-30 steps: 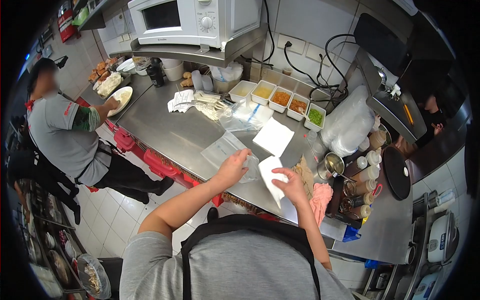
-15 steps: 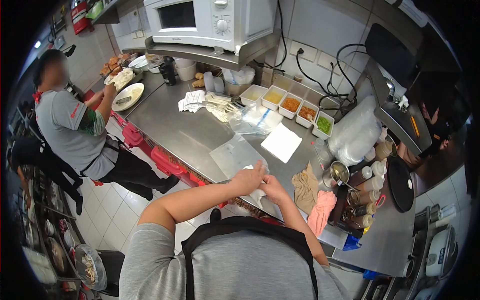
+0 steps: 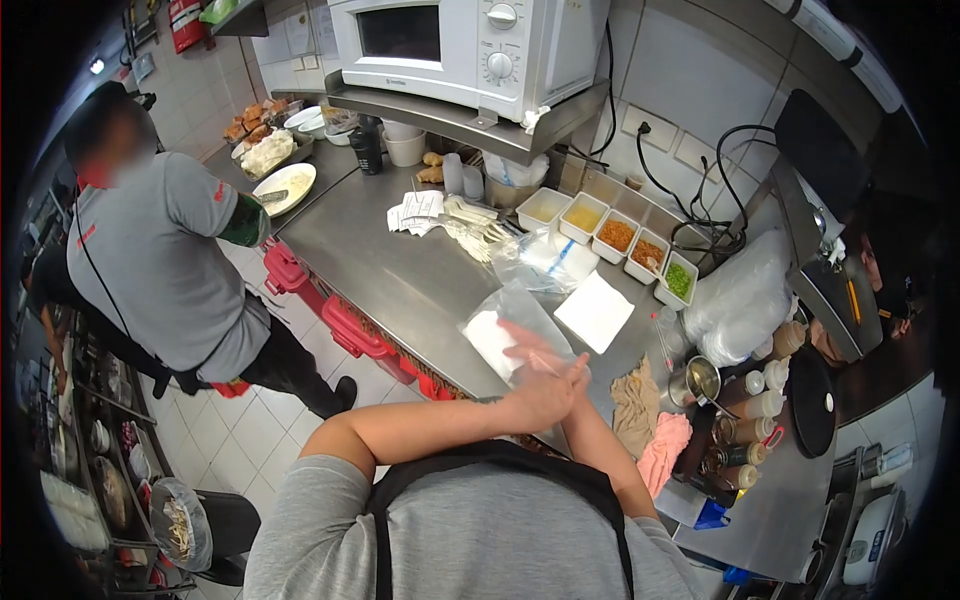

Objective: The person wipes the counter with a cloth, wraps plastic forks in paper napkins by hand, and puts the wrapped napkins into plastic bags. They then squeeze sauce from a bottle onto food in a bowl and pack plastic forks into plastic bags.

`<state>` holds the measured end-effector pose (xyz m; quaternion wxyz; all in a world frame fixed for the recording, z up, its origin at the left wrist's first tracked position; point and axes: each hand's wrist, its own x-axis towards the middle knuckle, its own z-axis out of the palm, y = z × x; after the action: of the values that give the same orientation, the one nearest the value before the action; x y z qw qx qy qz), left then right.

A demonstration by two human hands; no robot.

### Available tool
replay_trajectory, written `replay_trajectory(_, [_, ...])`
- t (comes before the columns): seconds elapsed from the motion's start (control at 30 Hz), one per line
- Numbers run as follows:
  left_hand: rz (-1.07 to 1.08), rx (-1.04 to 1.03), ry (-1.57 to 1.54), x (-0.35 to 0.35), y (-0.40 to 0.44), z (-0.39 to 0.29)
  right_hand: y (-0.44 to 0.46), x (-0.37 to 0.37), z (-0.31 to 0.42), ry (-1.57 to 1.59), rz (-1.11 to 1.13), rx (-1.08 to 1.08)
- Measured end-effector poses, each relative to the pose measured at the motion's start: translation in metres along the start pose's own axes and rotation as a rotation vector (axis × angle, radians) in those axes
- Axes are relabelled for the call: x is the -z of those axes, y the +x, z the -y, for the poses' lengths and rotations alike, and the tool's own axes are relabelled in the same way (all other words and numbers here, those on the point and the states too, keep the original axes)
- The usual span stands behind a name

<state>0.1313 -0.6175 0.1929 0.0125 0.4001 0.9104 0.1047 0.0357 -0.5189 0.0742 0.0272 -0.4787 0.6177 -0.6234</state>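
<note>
A clear plastic bag [image 3: 545, 320] lies at the counter's front edge with folded white paper [image 3: 490, 345], perhaps napkins, inside it. Through the film I see reddish-looking fingers, apparently of my right hand [image 3: 532, 348], stretched out against the paper. My left hand [image 3: 545, 400] crosses over at the bag's mouth, its fingers bent at the edge of the plastic. Where the hands overlap, part of each is hidden. Just beyond the bag rests a stack of white paper [image 3: 595, 312], beside a larger plastic pack [image 3: 550, 258].
Tubs of toppings [image 3: 615, 235] line the back under the microwave [image 3: 450, 45]. Wooden-looking cutlery [image 3: 475, 225] and paper slips [image 3: 414, 212] lie left of them. To the right are cloths [image 3: 665, 450], a metal pot [image 3: 692, 380] and sauce bottles [image 3: 760, 405]. A co-worker [image 3: 170, 240] stands left.
The white paper, bunched between my hands before, now lies inside the plastic bag with fingers reaching in. The co-worker has turned further away. The camera view has shifted left.
</note>
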Motion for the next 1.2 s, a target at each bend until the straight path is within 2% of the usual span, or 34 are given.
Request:
replay_trajectory(0.07, [-0.058, -0.072, -0.189, 0.007, -0.003, 0.007, 0.009, 0.002, -0.014, -0.032, 0.031, 0.13])
replay_trajectory(0.13, [-0.304, -0.116, -0.354, 0.02, -0.006, 0.037, 0.02, 0.002, -0.012, 0.135, -0.028, -0.088])
replay_trajectory(0.17, [-0.426, -0.138, -0.438, 0.029, -0.011, 0.058, 0.018, 0.002, -0.003, 0.331, -0.096, -0.334])
replay_trajectory(0.2, [-0.584, -0.049, -0.448, 0.033, -0.018, 0.088, 0.023, 0.0, 0.01, 0.526, -0.167, -0.58])
replay_trajectory(0.23, [-0.738, 0.04, -0.455, 0.032, -0.027, 0.123, 0.031, -0.002, 0.017, 0.588, -0.123, -0.617])
replay_trajectory(0.3, [-0.718, 0.353, -0.564, 0.01, -0.043, 0.179, 0.047, -0.008, 0.023, 0.718, -0.033, -0.69])
replay_trajectory(0.37, [-0.129, 0.52, -1.519, -0.023, -0.053, 0.233, 0.055, -0.023, 0.015, 0.76, -0.029, -0.721])
replay_trajectory(0.43, [-0.079, 0.585, -1.621, -0.058, -0.061, 0.262, 0.057, -0.037, 0.0, 0.718, -0.073, -0.743])
replay_trajectory(0.47, [-0.053, 0.616, -1.67, -0.07, -0.063, 0.272, 0.055, -0.04, -0.012, 0.591, -0.038, -0.763])
replay_trajectory(0.5, [-0.136, 0.674, -1.74, -0.074, -0.062, 0.273, 0.054, -0.04, -0.019, 0.463, -0.003, -0.783])
replay_trajectory(0.6, [-0.121, 0.647, -1.883, -0.075, -0.064, 0.281, 0.049, -0.027, -0.027, 0.075, 0.052, -0.858])
replay_trajectory(0.63, [-0.101, 0.644, -1.899, -0.073, -0.064, 0.282, 0.049, -0.024, -0.024, -0.053, 0.063, -0.884])
replay_trajectory(0.73, [-0.043, 0.633, -1.919, -0.067, -0.065, 0.284, 0.047, -0.025, -0.024, -0.302, 0.067, -0.729])
replay_trajectory(0.9, [-0.015, 0.611, -1.918, -0.068, -0.064, 0.288, 0.029, -0.029, -0.047, -0.485, -0.033, -0.728])
replay_trajectory(1.03, [0.007, 0.586, -1.901, -0.067, -0.063, 0.287, 0.023, -0.024, -0.056, -0.415, -0.067, -0.753])
replay_trajectory(1.13, [0.032, 0.62, -1.837, -0.06, -0.063, 0.286, 0.022, -0.029, -0.057, -0.46, -0.219, -0.483])
replay_trajectory(1.2, [0.044, 0.661, -1.789, -0.053, -0.064, 0.284, 0.026, -0.032, -0.053, -0.378, -0.196, -0.568])
